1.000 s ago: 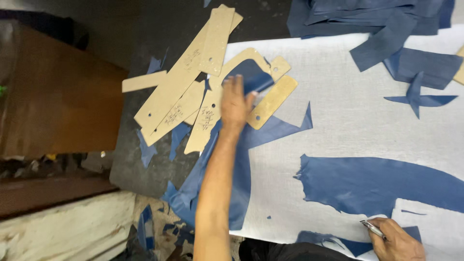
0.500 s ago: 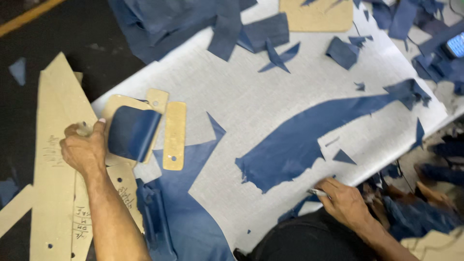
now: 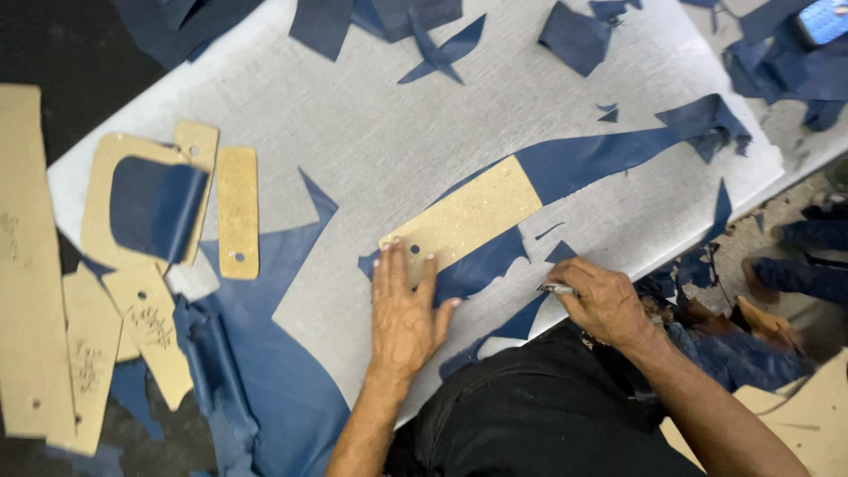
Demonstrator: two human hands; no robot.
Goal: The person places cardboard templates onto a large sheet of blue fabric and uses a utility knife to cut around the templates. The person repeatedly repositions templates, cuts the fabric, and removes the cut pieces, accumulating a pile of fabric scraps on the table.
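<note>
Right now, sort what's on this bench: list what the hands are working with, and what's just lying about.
In use:
left hand pressing the tan rectangular template onto the long blue leather strip
right hand holding a small metal tool

Lying about:
other tan templates
blue scraps
folded blue piece

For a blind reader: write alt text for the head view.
A left hand presses a tan cardboard pattern flat on a long strip of blue leather on a grey table. The right hand holds a small metal tool beside it.
</note>
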